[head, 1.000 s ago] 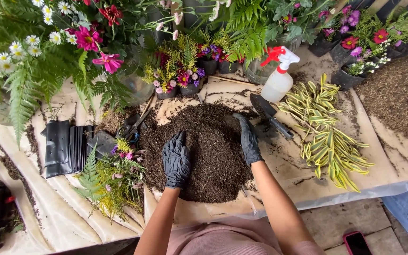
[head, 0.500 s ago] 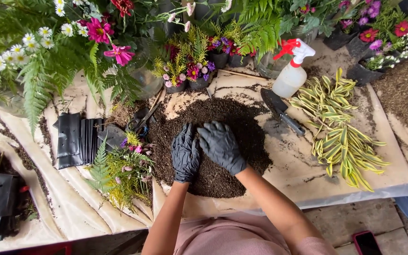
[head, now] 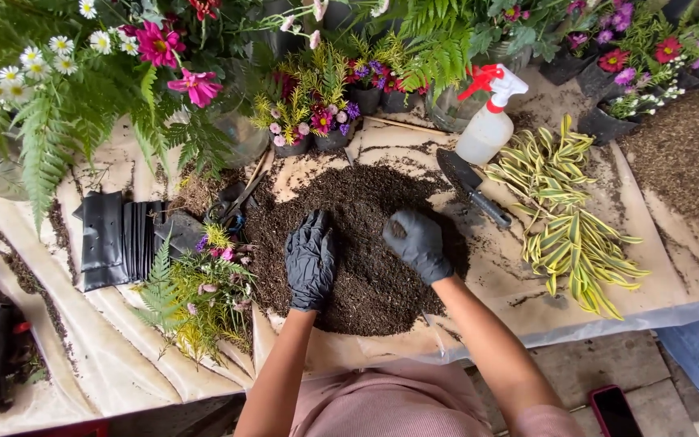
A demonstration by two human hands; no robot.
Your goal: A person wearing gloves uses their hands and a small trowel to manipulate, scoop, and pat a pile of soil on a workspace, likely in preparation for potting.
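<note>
Right hand (head: 417,243) shifted right, trowel (head: 471,188) beside soil (head: 366,243)

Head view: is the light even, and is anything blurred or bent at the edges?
Head view: soft, even light with no hard shadows or glare; the gloved left hand, right hand and soil are sharp; ferns at the left edge look slightly stretched by the wide lens.

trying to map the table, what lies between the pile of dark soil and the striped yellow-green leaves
In the head view, a small black garden trowel lies on the paper between the dark soil pile and the striped yellow-green leaves, blade toward the white spray bottle.
</note>
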